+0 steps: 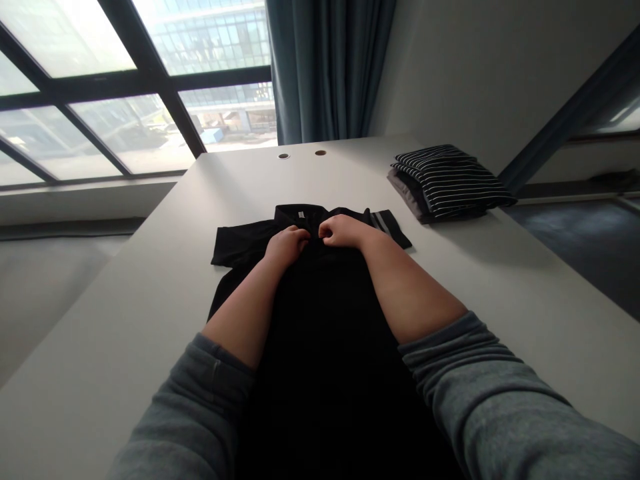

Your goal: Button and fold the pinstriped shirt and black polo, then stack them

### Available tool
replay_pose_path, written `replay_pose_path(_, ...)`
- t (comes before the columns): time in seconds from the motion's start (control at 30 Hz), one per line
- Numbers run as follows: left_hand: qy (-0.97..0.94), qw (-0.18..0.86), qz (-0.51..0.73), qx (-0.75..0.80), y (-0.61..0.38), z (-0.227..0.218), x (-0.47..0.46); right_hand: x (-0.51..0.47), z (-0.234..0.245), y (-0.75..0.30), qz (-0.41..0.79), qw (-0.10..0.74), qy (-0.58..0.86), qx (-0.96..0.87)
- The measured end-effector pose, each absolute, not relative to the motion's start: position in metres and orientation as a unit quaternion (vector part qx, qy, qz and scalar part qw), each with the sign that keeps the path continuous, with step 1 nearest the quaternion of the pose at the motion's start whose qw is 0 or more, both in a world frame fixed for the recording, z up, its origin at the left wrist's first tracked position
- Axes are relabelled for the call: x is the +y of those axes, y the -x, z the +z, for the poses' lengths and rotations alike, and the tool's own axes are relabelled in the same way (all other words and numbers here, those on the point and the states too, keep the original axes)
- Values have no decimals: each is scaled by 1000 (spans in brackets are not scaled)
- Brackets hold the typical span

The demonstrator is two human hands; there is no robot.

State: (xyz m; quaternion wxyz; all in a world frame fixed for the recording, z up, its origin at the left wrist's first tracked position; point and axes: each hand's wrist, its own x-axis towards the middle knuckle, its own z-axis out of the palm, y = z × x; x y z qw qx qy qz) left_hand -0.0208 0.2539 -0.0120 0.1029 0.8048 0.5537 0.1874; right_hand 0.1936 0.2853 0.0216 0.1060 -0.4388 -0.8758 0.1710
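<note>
I watched one black short-sleeved polo shirt (pixel 320 320) lying flat on the white table (pixel 125 313), collar toward the far edge, with open tabletop on both sides. One folded black-and-white striped stack (pixel 450 180) sat near the far right corner. The left hand (pixel 287 245) and right hand (pixel 343 231) were curled close together at the shirt's collar front, fingers touching the cloth; I think, though the dark fabric hid it, that they weren't clearly pinching.

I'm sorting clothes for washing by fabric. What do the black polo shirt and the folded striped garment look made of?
The black polo shirt looks like a matte knit, perhaps cotton or a synthetic blend; it lies soft and shows no shine, though the dark hides its weave. The folded striped garment also looks like a soft knit, with rounded, easy folds; its fibre cannot be told.
</note>
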Motion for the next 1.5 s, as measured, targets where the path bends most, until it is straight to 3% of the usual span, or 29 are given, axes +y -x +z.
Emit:
replay_pose_path(0.3, -791, 151, 229, 546, 21, -24, 261, 289, 28, -198, 198, 43, 430, -880)
replay_pose_path(0.4, -764, 182, 276, 554, 20, -23, 261, 289, 28, -196, 179, 89, 399, -895)
replay_pose_path(0.6, -682, 305, 358, 560, 23, -19, 262, 283, 29, -186, 155, 264, 278, -910)
replay_pose_path(0.83, -598, 481, 395, 505, 21, -20, 260, 280, 30, -185, 181, 266, 302, -897)
replay_pose_path(1.5, -634, 425, 386, 518, 24, -25, 261, 284, 18, -178, 178, 265, 375, -870)
